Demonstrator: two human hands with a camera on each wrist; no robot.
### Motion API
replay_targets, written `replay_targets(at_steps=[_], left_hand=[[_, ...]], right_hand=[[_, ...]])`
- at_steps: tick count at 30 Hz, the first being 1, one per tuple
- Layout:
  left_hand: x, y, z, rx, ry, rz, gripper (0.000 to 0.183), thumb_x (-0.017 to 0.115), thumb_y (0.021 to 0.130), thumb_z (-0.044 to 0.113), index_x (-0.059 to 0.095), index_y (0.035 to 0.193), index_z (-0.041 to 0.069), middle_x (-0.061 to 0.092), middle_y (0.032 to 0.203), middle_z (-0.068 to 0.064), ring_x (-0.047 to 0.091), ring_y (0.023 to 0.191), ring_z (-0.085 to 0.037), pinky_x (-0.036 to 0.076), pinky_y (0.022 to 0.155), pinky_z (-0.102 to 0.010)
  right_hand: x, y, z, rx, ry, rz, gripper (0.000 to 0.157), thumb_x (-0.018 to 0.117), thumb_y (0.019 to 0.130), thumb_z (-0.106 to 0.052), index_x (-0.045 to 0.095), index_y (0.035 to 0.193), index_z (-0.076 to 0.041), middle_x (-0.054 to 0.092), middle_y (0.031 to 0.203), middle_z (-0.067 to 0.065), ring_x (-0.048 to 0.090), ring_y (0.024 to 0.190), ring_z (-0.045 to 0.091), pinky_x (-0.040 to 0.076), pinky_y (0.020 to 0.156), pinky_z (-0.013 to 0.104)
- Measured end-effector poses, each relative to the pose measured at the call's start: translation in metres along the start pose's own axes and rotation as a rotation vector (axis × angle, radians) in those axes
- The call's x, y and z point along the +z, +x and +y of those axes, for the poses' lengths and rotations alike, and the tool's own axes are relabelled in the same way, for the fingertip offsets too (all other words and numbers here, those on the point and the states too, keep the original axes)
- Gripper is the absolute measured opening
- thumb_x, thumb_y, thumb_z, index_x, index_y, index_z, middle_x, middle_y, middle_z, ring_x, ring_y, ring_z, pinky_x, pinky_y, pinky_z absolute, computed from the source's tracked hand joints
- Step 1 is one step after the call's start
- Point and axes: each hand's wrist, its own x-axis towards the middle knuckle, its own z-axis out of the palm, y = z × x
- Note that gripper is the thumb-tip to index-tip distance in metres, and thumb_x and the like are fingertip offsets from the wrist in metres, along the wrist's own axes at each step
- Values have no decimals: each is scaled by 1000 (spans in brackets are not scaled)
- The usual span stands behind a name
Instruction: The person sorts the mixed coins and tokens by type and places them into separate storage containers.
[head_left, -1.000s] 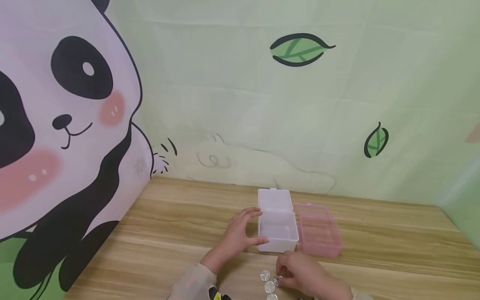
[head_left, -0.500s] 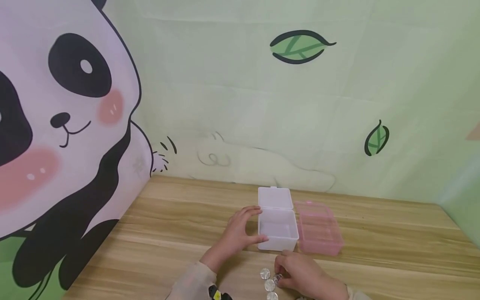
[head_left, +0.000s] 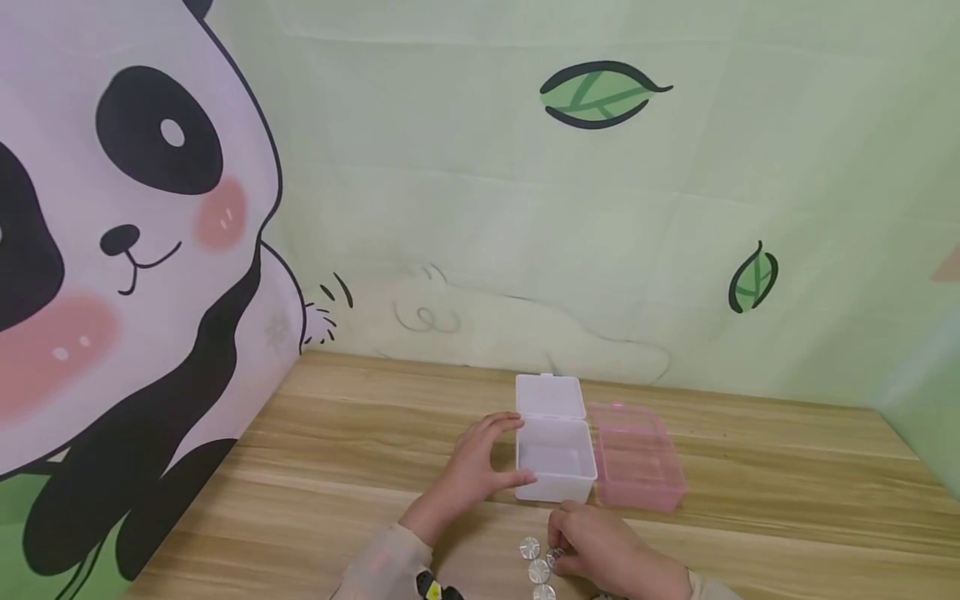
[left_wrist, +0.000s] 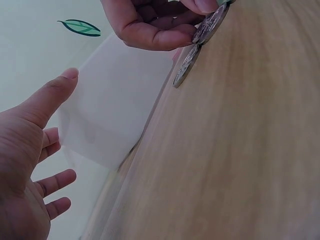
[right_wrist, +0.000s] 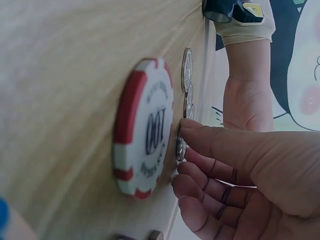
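My left hand (head_left: 471,471) rests against the left side of a white plastic box (head_left: 555,490), thumb by its front corner and fingers near the back; the box's lid stands raised. In the left wrist view the left hand's thumb and fingers look fairly straight and spread. In front of the box my right hand (head_left: 600,546) pinches a silvery coin (head_left: 553,557), partly hidden by the fingers. The right wrist view shows the thumb on that coin (right_wrist: 181,147), low at the table. Beside it, several silvery coins (head_left: 539,571) lie in a line.
A see-through pink box (head_left: 641,492) with its lid up stands right of the white one. A red and white poker chip (right_wrist: 145,130) marked 100 is close to the right wrist camera. The wooden table (head_left: 787,492) meets a printed cloth wall (head_left: 480,208) behind.
The head view has shifted slightly. Both hands stay nearly in place, the left at the white box and the right at the coin.
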Motion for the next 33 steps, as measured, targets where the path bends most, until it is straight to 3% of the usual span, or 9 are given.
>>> replay_targets(at_steps=[13, 33], left_hand=[[-1, -1, 1, 2, 1, 1, 72, 82, 72, 35, 53, 133, 10, 49, 144, -6, 42, 136, -29, 27, 112, -59], [1, 0, 0, -1, 10, 5, 71, 82, 72, 35, 54, 133, 11, 49, 144, -5, 43, 135, -29, 29, 111, -59]], right_hand=[[-1, -3, 1, 18, 66, -18, 27, 80, 74, -24, 55, 80, -19, 50, 74, -13, 37, 66, -3, 35, 58, 16], [-1, -4, 5, 40, 267, -9, 23, 77, 78, -18, 54, 81, -19, 49, 68, -16, 40, 61, -6, 37, 56, 14]])
